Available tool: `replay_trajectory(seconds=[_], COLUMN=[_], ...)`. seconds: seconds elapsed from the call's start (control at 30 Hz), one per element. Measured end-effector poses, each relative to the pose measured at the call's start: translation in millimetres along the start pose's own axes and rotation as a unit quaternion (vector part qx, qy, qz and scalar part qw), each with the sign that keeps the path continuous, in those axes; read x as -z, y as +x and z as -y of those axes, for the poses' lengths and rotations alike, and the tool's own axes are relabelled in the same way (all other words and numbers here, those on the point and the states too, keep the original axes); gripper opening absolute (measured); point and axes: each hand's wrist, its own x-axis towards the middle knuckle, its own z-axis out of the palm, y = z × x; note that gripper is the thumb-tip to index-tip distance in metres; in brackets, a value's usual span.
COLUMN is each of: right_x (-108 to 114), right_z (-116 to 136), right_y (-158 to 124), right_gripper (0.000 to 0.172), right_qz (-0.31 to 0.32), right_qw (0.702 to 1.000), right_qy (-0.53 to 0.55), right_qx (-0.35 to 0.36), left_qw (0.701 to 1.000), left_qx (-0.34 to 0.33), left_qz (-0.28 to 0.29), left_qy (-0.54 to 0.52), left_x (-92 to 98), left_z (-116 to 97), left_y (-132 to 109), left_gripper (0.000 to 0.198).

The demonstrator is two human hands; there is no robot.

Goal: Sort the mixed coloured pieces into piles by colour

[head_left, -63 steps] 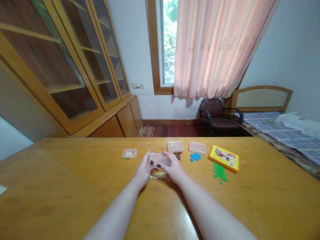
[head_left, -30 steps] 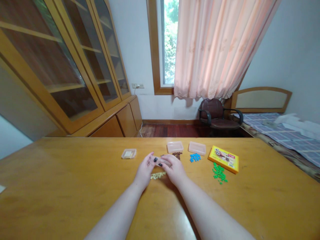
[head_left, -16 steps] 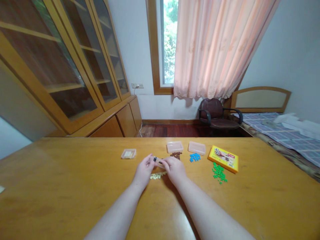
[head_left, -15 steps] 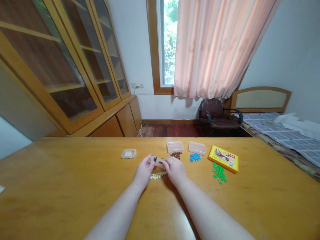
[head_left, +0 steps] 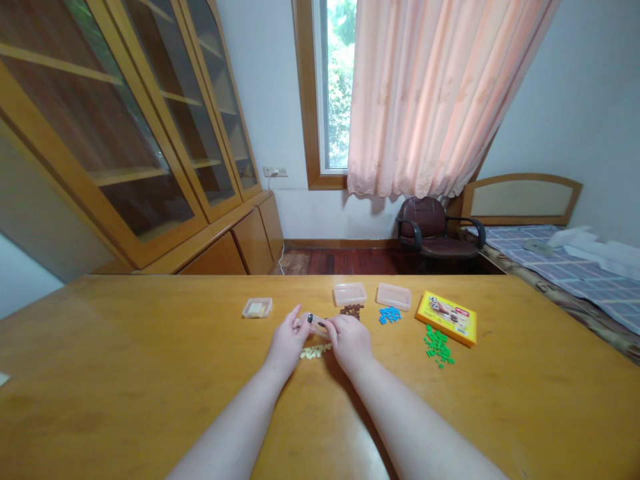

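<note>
Between my two hands is a small clear plastic box point(head_left: 319, 328), partly covered by the fingers. My left hand point(head_left: 290, 341) is closed on its left end, thumb on top. On its right end my right hand point(head_left: 349, 339) is closed too. Cream-coloured pieces point(head_left: 315, 351) lie on the table just below the box. Behind my right hand is a pile of brown pieces point(head_left: 353, 311), partly hidden by it. Blue pieces point(head_left: 390, 315) lie further right, and green pieces point(head_left: 439, 347) beyond them.
Two clear trays point(head_left: 350, 294) point(head_left: 394, 297) stand behind the brown and blue piles. A yellow box point(head_left: 447, 317) lies at the right, above the green pieces. At the left is a small clear container point(head_left: 257, 307) with pale contents. The wooden table point(head_left: 150, 373) reaches its far edge near a chair point(head_left: 433, 230).
</note>
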Motion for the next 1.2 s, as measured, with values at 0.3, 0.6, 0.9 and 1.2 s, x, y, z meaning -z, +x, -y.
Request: replay_trajectory(seconds=[0.3,0.6,0.9,1.2], right_x=[1.2,1.8,-8.2,-12.1], right_z=[0.6,-10.6,-18.4,-24.3], right_y=[0.8,11.6,11.5,20.4], right_gripper=[0.039,0.034,0.043,0.039], right_qz=[0.004,0.029,-0.003,-0.054], right_qw=[0.999,0.978,0.89,0.789], right_qy=[-0.011,0.14,0.386,0.498], right_qx=[-0.037,-0.15,-0.241,-0.355], left_qw=[1.0,0.994,0.986,0.969], left_qx=[-0.014,-0.079,-0.122,-0.004], left_qz=[0.011,0.076,0.094,0.139], left_qy=[0.021,-0.01,-0.057,-0.203], left_x=[-0.3,-0.3,7.7,9.4], left_z=[0.8,3.3,-5.2,7.3], left_y=[-2.5,-5.0,-11.2,-1.8], left_gripper=[0.082,0.07,0.064,0.049])
